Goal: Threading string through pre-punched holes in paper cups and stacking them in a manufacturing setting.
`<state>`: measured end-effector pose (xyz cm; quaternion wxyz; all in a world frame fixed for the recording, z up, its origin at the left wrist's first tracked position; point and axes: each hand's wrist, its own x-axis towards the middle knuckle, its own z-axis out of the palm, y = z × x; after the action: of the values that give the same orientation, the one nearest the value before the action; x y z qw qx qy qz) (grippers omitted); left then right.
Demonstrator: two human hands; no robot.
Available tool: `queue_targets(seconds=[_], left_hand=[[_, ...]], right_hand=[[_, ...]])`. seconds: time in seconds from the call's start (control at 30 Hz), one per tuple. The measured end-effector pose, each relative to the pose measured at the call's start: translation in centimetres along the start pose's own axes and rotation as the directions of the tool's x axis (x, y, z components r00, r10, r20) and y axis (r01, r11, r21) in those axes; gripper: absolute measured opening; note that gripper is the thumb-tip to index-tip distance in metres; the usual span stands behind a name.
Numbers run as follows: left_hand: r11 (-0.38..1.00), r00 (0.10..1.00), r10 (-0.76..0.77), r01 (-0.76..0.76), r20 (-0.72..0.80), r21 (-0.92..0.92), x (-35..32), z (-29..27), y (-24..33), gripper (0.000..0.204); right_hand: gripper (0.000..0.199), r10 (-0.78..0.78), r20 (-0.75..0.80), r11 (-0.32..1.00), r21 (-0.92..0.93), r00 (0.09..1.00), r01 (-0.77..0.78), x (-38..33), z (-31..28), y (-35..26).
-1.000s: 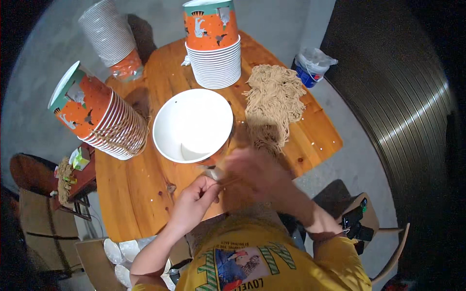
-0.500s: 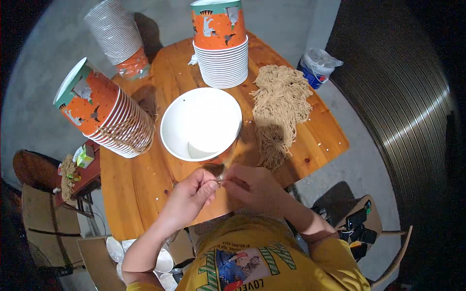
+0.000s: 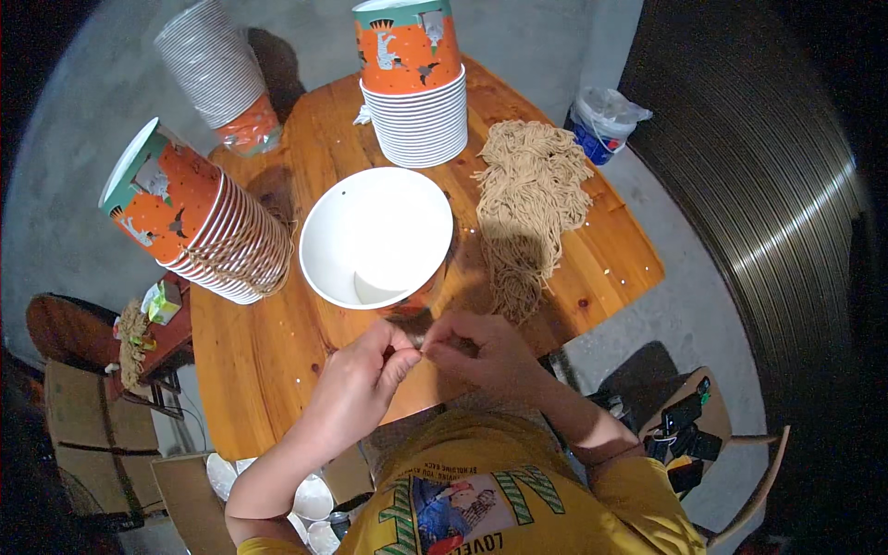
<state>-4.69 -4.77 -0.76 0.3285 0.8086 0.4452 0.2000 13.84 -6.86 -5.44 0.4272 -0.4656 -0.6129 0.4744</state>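
Observation:
My left hand (image 3: 363, 377) and my right hand (image 3: 483, 353) meet just in front of the table's near edge. Both are closed in a pinch, thumb against finger, on a thin brown cord that is mostly hidden by the fingertips. Just beyond them lies a large white-lined paper bucket (image 3: 398, 208), tilted so that its mouth faces me, with a small dark hole near the rim at each side. To its right a heap of tan cords (image 3: 535, 176) spreads over the wooden table (image 3: 268, 370).
One stack of orange-and-green paper buckets (image 3: 421, 120) stands at the back. Another stack (image 3: 222, 227) leans at the left, with brown cords draped over it. Behind is a plastic-wrapped stack (image 3: 213, 74). A lidded pail (image 3: 601, 125) sits beyond the right edge.
My fingertips have drawn closer together, and the short strand that showed between them is now almost covered. The view has shifted slightly; the buckets and cord heap stay put.

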Motion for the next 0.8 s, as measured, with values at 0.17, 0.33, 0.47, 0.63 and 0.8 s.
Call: queue_targets(seconds=[0.17, 0.33, 0.47, 0.63, 0.8], left_hand=[[0.998, 1.0, 0.005, -0.005, 0.0, -0.06, 0.0, 0.1, 0.0, 0.016], [0.998, 0.995, 0.011, -0.017, -0.097, -0.059, 0.0, 0.2, 0.2, 0.014], [0.854, 0.845, 0.428, -0.263, -0.319, 0.448, 1.0, -0.1, -0.7, 0.024], [0.811, 0.846, 0.455, -0.264, -0.279, 0.521, 2.8, -0.1, -1.4, 0.026], [0.846, 0.871, 0.415, -0.262, -0.263, 0.465, 3.2, 0.2, -1.5, 0.021]], right_hand=[[0.014, 0.101, 0.036, 0.991, 0.078, 0.994, -0.104, 0.0, -0.1, 0.2], [0.01, -0.05, -0.131, 0.994, 0.088, 0.99, 0.062, 0.4, 0.4, 2.0], [0.008, -0.107, -0.316, 0.977, 0.142, 0.943, 0.159, 0.9, 1.4, 2.9], [0.009, -0.333, -0.451, 0.942, -0.125, 0.828, 0.311, 2.4, 2.8, 4.8], [0.013, -0.423, -0.476, 0.906, -0.234, 0.771, 0.353, 3.3, 3.1, 4.9]])
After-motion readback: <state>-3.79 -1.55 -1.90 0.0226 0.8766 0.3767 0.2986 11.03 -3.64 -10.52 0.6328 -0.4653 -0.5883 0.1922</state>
